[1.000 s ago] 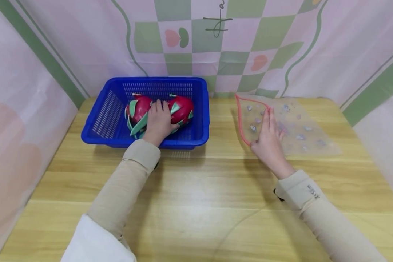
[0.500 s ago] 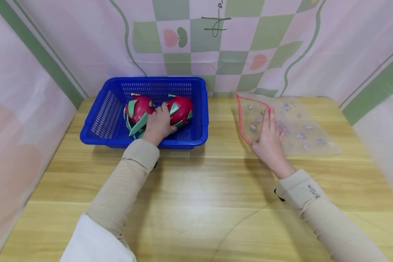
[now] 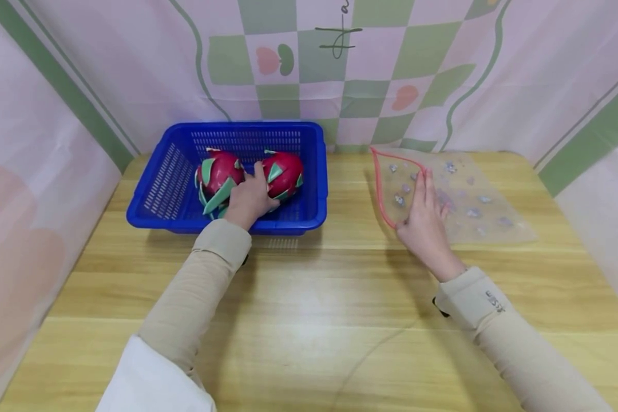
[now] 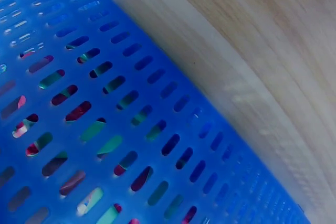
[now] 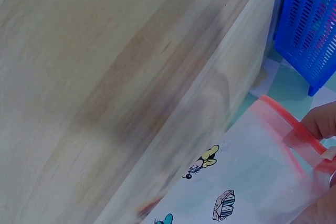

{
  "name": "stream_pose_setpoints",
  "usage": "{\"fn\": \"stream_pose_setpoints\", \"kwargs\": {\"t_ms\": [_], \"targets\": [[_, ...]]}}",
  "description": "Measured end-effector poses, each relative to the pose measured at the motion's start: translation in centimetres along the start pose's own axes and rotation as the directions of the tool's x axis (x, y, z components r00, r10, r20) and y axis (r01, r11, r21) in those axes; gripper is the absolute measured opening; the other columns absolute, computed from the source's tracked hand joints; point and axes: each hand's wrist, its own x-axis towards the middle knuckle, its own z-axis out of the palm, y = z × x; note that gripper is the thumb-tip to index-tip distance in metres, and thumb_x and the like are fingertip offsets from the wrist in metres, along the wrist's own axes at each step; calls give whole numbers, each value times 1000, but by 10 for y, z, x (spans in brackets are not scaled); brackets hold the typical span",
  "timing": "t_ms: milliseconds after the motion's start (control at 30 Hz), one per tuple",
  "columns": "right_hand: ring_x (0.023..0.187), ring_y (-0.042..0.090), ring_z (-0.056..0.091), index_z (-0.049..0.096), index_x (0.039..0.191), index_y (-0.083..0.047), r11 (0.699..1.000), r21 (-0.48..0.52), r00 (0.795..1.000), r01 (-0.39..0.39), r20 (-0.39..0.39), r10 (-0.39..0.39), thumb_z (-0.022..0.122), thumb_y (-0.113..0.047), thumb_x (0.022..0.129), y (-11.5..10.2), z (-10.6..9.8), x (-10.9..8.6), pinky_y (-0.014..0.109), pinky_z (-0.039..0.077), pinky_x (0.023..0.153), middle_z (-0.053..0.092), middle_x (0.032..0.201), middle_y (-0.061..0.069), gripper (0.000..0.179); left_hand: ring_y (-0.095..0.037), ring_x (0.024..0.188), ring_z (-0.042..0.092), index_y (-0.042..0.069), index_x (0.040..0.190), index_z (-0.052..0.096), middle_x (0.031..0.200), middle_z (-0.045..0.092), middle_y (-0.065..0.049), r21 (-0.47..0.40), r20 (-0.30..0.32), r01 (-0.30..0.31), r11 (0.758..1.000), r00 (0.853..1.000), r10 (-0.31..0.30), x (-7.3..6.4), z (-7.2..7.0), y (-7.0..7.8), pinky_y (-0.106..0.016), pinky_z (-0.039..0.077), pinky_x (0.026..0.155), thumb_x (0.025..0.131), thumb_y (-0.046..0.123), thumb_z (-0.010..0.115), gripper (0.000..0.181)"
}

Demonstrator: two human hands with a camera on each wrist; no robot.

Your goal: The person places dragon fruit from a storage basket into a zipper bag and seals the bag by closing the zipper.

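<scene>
Two red toy dragon fruits with green leaves, the left one (image 3: 221, 171) and the right one (image 3: 287, 174), lie in a blue slotted basket (image 3: 149, 220). My left hand (image 3: 249, 197) reaches over the front rim and down between them, index finger and thumb against the right fruit. The other fingertips are hidden, so I cannot tell whether they hold a fruit. In the left wrist view the basket wall (image 4: 110, 124) hides the hand. My right hand (image 3: 424, 223) pinches the red-edged mouth of a clear printed zip bag (image 3: 474, 194), its mouth parted toward the basket.
The basket and the bag sit at the back of a wooden table (image 3: 309, 320), with bare wood between them. A patterned curtain (image 3: 371, 109) hangs right behind the table's back edge, and more cloth hangs at both sides.
My left hand's fingers have bent and sunk deeper between the two dragon fruits. My right hand keeps its hold on the bag, which has stayed in place.
</scene>
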Motion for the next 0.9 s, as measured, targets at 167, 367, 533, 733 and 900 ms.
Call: {"fn": "stream_pose_setpoints", "kwargs": {"t_ms": [167,367,533,733,900], "targets": [[143,53,1,-7,151,2,1000,-2,1000,-4,6,4,55,10,70,1,-1,-1,79,-7,102,-16,160,16,102,-41,99,65,5,151,3,137,46,-31,16,4,11,1000,1000,-11,0,1,0,-51,52,89,86,45,64,98],[143,52,1,-8,151,1,1000,-8,1000,-5,15,5,54,10,70,1,-1,-2,79,-5,102,-17,160,15,102,-40,96,66,6,149,3,129,53,-29,-13,10,19,1000,1000,-19,-1,2,0,-50,53,88,86,45,65,97],[144,52,1,-10,151,1,1000,-7,1000,-8,23,8,54,10,71,2,-1,-3,79,-4,103,-18,160,14,103,-40,101,64,7,149,4,130,54,-26,-55,12,9,998,1000,-8,-1,2,0,-50,53,87,85,42,66,96],[143,53,3,-9,151,1,1000,-12,1000,-6,15,6,54,10,71,2,0,-3,78,-4,104,-18,160,14,102,-45,121,50,17,152,5,141,45,-25,-66,-12,-31,997,999,30,0,1,1,-55,50,93,86,41,67,94],[142,53,2,-9,151,1,1000,-13,1000,-5,18,5,54,10,71,2,0,-4,78,-5,104,-18,159,15,102,-46,115,54,20,152,6,138,41,-30,-93,-23,-49,994,999,48,0,3,2,-53,52,90,85,39,68,93]]}}
